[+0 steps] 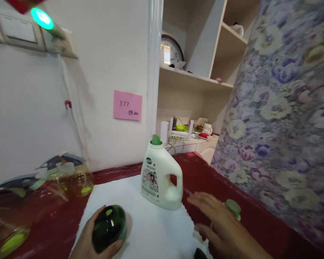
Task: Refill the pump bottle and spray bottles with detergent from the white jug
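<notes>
The left hand [88, 239], at the bottom edge left of centre, has its fingers and thumb curled around a dark green bottle [109, 227], which lies low on a white cloth [151, 230]. The bottle's neck is hidden, so I cannot tell whether it is capped.

The right hand [218, 226], at lower right of centre, is spread flat with loose fingers and holds nothing. It hovers over the cloth's right edge. Just behind it sits a small pale green cap [233, 208]; whether the hand touches it is unclear. A dark object [199, 253] shows at the very bottom edge, too cut off to name.

As for progress, one bottle is in hand. The cap lies apart from every bottle, so it looks like something is open. The white jug [160, 176] stands upright mid-frame at the cloth's far end, untouched, with its green top in place.

Under the cloth is a red table cover [259, 219]. Spray bottles [75, 176] of yellowish liquid stand at the left. A pink note [127, 105] is stuck on the wall above.
</notes>
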Action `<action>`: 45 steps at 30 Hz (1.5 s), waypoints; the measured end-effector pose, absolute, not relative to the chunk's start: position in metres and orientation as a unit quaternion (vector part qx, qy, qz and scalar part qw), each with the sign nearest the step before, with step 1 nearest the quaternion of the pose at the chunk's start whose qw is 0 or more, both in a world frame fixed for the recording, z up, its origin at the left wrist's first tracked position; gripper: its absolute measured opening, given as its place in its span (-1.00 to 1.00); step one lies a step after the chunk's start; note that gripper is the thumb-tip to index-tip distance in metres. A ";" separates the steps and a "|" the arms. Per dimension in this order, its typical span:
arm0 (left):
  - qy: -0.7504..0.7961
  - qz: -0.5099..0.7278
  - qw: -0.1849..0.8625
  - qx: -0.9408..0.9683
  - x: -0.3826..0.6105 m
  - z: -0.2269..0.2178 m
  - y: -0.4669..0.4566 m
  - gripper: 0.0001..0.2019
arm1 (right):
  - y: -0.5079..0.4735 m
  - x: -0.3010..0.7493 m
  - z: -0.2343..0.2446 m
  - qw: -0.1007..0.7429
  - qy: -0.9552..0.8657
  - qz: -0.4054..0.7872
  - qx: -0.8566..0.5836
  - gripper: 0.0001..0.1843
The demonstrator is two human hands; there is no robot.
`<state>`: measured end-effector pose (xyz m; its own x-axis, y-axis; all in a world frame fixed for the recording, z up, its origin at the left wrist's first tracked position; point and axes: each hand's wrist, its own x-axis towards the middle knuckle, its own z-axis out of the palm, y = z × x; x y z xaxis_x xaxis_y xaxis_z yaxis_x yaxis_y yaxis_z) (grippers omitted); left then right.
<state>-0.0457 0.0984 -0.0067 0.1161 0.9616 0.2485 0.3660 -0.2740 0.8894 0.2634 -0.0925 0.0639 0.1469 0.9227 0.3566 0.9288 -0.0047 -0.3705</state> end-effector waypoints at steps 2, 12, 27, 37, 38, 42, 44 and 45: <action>0.489 0.452 0.333 0.667 -0.046 -0.011 0.099 -0.18 | -0.066 0.261 0.075 0.389 -0.595 0.007 -0.704 -0.42; 0.472 0.449 0.363 0.666 -0.048 -0.022 0.092 -0.17 | 0.045 0.252 0.062 0.640 -0.416 0.134 -0.632 -0.26; 0.489 0.395 0.402 0.665 -0.048 -0.005 0.080 -0.09 | 0.006 0.242 0.116 0.550 -0.477 -0.005 -0.685 -0.31; 0.543 0.414 0.316 0.659 -0.054 -0.008 0.089 -0.16 | -0.009 0.241 0.125 0.383 -0.712 -0.159 -0.567 -0.50; 0.541 0.410 0.315 0.663 -0.054 -0.009 0.089 -0.17 | -0.008 0.241 0.124 0.370 -0.727 -0.167 -0.554 -0.49; 0.540 0.394 0.312 0.676 -0.055 -0.011 0.088 -0.17 | -0.001 0.239 0.120 0.309 -0.768 -0.206 -0.521 -0.49; 0.541 0.386 0.309 0.680 -0.056 -0.010 0.088 -0.17 | 0.001 0.238 0.117 0.282 -0.782 -0.214 -0.513 -0.49; 0.541 0.384 0.307 0.683 -0.056 -0.010 0.088 -0.16 | 0.002 0.237 0.115 0.272 -0.784 -0.214 -0.515 -0.49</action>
